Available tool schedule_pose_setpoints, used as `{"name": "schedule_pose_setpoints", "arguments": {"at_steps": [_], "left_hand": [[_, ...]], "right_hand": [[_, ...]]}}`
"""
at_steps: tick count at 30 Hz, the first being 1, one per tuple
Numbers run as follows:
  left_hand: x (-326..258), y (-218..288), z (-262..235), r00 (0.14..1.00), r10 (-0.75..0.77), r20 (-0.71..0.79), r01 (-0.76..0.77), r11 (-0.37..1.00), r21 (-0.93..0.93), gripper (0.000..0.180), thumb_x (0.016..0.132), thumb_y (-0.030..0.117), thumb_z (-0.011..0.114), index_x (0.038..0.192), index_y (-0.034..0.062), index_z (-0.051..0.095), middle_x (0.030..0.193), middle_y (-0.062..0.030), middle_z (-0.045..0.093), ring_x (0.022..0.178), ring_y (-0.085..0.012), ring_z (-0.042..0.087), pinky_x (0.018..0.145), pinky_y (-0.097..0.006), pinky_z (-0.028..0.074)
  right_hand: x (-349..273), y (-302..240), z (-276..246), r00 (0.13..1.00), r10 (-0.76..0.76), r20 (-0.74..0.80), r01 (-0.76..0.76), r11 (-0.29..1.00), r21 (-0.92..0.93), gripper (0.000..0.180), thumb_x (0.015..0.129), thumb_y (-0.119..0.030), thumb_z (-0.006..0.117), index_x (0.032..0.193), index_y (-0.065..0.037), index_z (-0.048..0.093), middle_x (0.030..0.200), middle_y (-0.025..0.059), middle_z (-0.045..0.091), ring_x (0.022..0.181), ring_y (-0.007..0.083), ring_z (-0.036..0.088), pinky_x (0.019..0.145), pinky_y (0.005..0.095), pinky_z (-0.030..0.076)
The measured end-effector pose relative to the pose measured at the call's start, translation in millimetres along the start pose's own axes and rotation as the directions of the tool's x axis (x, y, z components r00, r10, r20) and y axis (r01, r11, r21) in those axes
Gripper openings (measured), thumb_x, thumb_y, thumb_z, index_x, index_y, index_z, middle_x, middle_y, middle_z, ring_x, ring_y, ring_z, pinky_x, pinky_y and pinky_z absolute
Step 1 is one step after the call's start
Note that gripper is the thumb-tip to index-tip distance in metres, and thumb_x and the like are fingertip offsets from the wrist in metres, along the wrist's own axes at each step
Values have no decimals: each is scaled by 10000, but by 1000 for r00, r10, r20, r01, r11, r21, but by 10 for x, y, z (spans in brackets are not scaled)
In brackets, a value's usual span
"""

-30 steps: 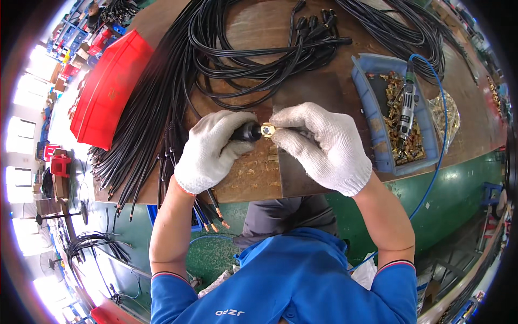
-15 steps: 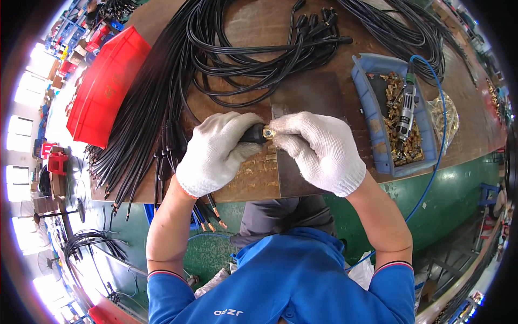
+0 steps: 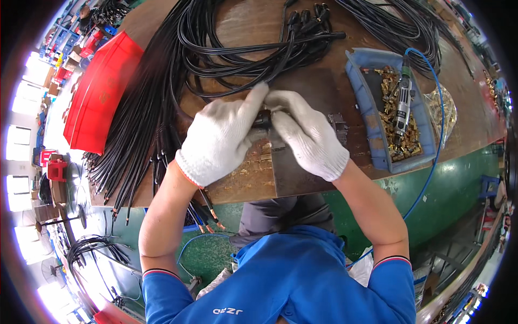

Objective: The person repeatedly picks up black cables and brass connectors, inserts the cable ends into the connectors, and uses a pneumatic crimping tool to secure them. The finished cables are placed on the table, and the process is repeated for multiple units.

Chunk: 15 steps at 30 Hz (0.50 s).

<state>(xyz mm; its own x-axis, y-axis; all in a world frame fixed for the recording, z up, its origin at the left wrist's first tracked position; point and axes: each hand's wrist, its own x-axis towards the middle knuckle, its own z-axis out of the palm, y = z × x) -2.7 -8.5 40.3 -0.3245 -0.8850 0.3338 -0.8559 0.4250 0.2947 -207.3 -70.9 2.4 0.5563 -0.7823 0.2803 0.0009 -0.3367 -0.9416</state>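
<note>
Both my hands wear white knit gloves and meet above the table. My left hand is closed on a short black cable connector, its thumb or forefinger raised along the connector's far side. My right hand has its fingers curled round the connector's right end, touching it. The gloves cover much of the piece, and its brass end is hidden. A black cable appears to run from behind my left hand toward the cable bundle at the left.
A blue bin at the right holds brass fittings and a pneumatic tool on a blue hose. A red bin stands at the left. Looped black cables lie across the back. A dark plate covers part of the table.
The connector has turned, so its brass end no longer shows. My left fingers have stretched upward, and my right fingers have curled in over the end. The whole view has shifted slightly.
</note>
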Motion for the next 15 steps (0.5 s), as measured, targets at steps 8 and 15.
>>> {"name": "schedule_pose_setpoints", "arguments": {"at_steps": [8, 15], "left_hand": [[104, -20, 27, 932, -144, -333, 138, 990, -42, 315, 912, 196, 855, 1171, 32, 783, 1013, -110, 788, 902, -266, 753, 841, -396, 585], [788, -189, 422, 829, -558, 39, -79, -186, -979, 732, 1116, 668, 416, 1343, 4, 624, 965, -86, 622, 1019, -304, 629, 1022, -484, 518]], "right_hand": [[450, 15, -221, 935, 326, -139, -230, 857, 461, 300, 1089, -305, 670, 1105, -5, 691, 824, 30, 685, 659, 86, 609, 601, 253, 496], [610, 420, -7, 925, 372, 74, -308, 625, 717, 372, 1070, -379, 673, 1125, -13, 713, 806, 38, 687, 639, 130, 629, 577, 303, 507]]}}
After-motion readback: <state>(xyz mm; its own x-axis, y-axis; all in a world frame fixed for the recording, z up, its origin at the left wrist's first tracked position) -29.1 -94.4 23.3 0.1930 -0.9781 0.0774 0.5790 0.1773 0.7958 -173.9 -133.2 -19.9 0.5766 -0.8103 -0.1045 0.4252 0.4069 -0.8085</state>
